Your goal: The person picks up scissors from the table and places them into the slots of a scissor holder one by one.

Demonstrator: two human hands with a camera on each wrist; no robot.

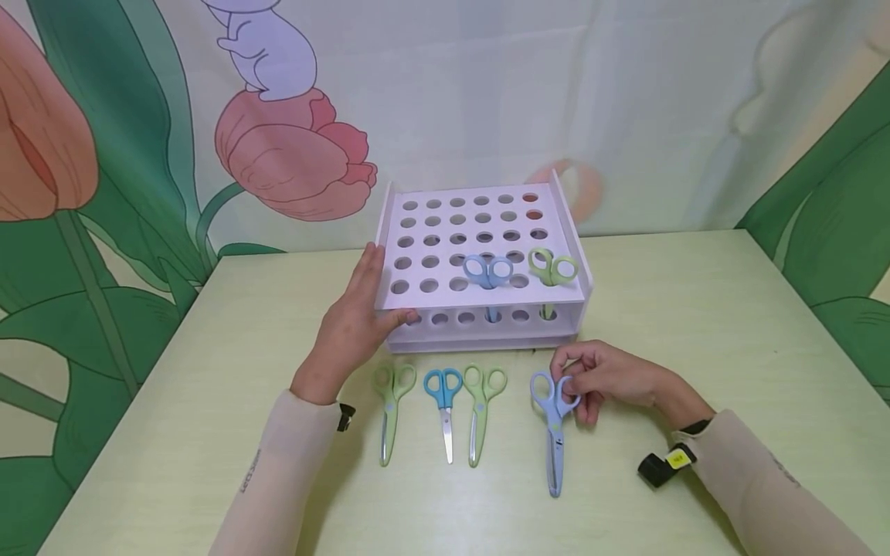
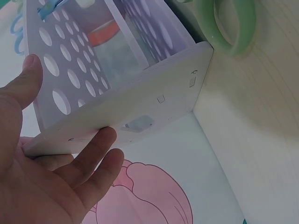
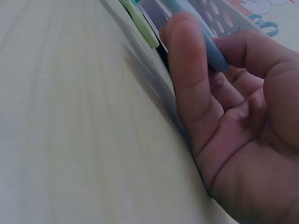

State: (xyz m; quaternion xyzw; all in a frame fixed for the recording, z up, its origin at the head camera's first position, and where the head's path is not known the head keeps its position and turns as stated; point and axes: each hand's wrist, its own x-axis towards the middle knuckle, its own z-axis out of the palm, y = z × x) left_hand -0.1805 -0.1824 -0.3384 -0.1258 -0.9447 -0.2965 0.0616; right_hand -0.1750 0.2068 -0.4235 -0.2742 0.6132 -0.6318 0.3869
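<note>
Right hand [image 1: 605, 382] pinches one finger ring of a pair of pale periwinkle-blue scissors [image 1: 554, 423] between thumb and fingers, just in front of the right corner of a white panel rack [image 1: 445, 300] with rows of round holes; the blades point toward the person, and whether their tips touch the pale wood-grain tabletop [image 1: 695, 309] I cannot tell. Left hand [image 1: 351, 324] rests on the rack's left side, its fingers stretched along the outer wall and its thumb at the front edge of the upper panel. Two pairs stand upright in the rack's front row, rings up: light-blue scissors [image 1: 490, 279] in the fourth hole from the left and yellow-green scissors [image 1: 552, 273] in the sixth, their lower ends showing beneath the upper panel. Between the hands, three more pairs lie side by side before the rack, rings toward it: a light-green pair [image 1: 391, 417], a teal-handled pair with bare metal blades [image 1: 446, 408] and a second light-green pair [image 1: 479, 417]. Behind hangs a printed backdrop with a large pink flower [image 1: 292, 154].
</note>
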